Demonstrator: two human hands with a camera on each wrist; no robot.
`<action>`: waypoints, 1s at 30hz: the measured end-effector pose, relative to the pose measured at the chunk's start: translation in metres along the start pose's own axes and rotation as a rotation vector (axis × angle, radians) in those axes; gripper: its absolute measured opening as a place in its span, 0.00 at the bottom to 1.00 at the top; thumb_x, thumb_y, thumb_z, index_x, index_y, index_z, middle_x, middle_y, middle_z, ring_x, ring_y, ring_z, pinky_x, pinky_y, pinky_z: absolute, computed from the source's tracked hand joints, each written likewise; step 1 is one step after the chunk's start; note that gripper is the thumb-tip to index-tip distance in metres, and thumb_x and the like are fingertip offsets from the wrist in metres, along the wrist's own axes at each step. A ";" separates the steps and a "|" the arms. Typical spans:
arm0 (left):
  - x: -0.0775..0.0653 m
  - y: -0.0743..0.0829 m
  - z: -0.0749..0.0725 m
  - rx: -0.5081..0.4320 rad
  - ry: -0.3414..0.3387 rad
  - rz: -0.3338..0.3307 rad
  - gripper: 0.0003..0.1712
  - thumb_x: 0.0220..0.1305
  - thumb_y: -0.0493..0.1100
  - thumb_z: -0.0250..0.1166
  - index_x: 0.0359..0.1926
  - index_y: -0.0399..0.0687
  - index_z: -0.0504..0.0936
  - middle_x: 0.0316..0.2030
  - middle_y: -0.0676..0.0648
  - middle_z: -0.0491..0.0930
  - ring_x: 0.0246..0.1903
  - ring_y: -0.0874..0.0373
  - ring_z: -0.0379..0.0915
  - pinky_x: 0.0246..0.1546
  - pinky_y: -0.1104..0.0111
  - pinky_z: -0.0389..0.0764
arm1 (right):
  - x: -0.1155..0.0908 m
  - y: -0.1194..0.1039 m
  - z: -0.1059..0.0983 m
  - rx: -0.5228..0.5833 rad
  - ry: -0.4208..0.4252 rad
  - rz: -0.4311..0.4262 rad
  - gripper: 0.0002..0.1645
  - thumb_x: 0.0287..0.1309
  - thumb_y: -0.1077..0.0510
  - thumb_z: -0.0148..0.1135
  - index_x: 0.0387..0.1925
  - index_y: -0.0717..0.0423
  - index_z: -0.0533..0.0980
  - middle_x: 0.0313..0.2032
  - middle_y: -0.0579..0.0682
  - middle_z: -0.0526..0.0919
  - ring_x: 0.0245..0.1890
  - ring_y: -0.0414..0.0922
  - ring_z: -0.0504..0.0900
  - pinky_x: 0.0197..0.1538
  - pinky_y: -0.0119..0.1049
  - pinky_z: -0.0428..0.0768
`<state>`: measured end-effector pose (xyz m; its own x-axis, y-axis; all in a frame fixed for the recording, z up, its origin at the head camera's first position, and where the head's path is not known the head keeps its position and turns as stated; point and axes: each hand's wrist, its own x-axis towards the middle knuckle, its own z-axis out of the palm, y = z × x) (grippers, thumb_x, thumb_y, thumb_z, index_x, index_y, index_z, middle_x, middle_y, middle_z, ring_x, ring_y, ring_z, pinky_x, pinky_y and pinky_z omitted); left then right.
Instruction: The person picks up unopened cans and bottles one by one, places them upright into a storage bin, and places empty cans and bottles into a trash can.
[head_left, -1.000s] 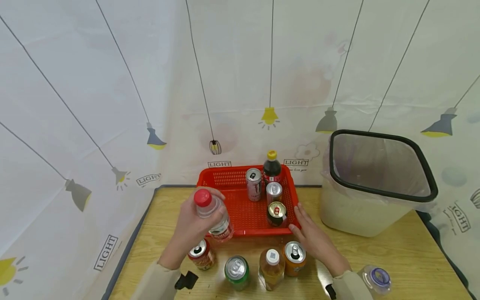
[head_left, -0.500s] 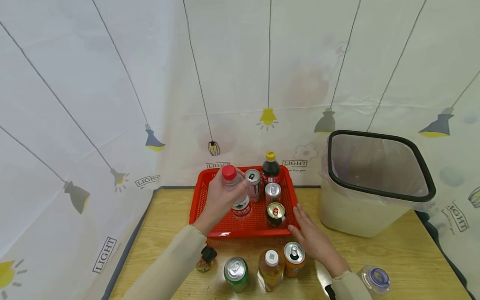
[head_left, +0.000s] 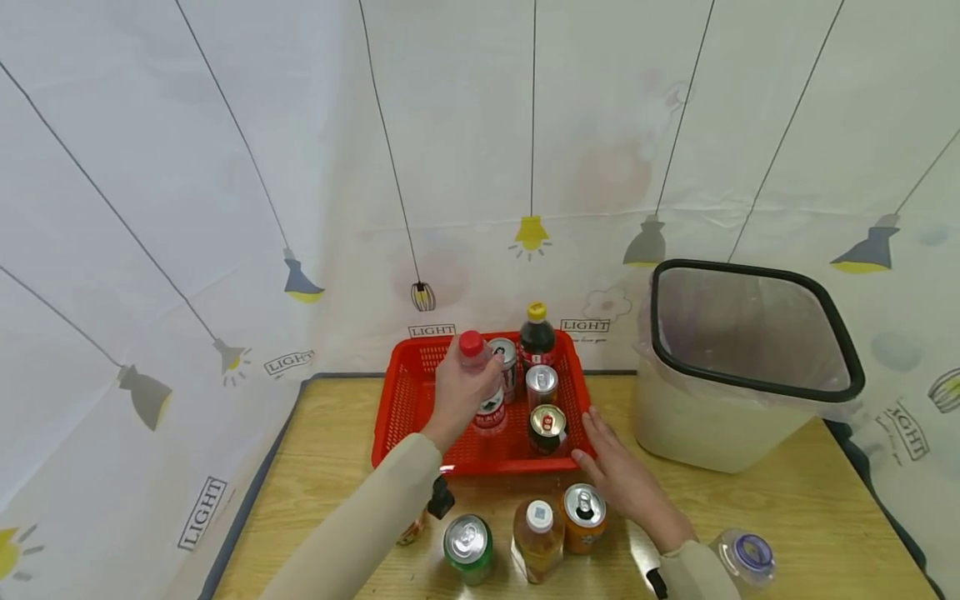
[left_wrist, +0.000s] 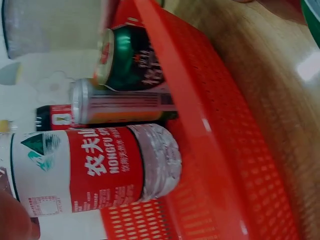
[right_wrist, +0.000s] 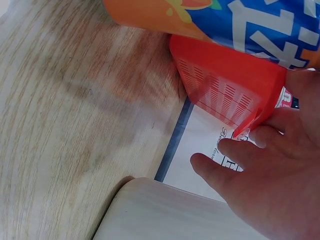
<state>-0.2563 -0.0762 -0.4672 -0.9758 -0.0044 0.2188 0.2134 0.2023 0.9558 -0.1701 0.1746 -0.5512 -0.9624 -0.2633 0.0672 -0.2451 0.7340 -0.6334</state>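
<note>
My left hand grips a clear water bottle with a red cap and holds it upright within the red plastic basket. In the left wrist view, the red and white label of the bottle shows plainly, and its base is beside the basket's wall. To the bottle's right in the basket stand a tall pale can, a cola bottle with a yellow cap, a silver-topped can and a dark can. My right hand rests with extended fingers against the basket's right side.
In front of the basket are a green can, a white-capped bottle of amber drink and an orange can. My left sleeve hides most of another can. A lined bin and purple-lidded clear container stand right.
My left hand has carried the water bottle from over the basket's front left corner, rightward and inward, close to the tall pale can. My right hand has stayed at the basket's side.
</note>
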 end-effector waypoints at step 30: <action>0.013 -0.046 0.059 0.097 0.154 0.036 0.26 0.64 0.43 0.73 0.61 0.43 0.76 0.49 0.46 0.81 0.49 0.53 0.79 0.56 0.57 0.81 | 0.001 0.002 0.002 0.011 0.003 -0.002 0.41 0.78 0.49 0.54 0.78 0.68 0.53 0.80 0.65 0.48 0.77 0.65 0.53 0.74 0.64 0.59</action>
<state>-0.2818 -0.0279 -0.5201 -0.9470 -0.1443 0.2870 0.2349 0.2983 0.9251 -0.1714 0.1744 -0.5540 -0.9621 -0.2633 0.0707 -0.2460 0.7267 -0.6415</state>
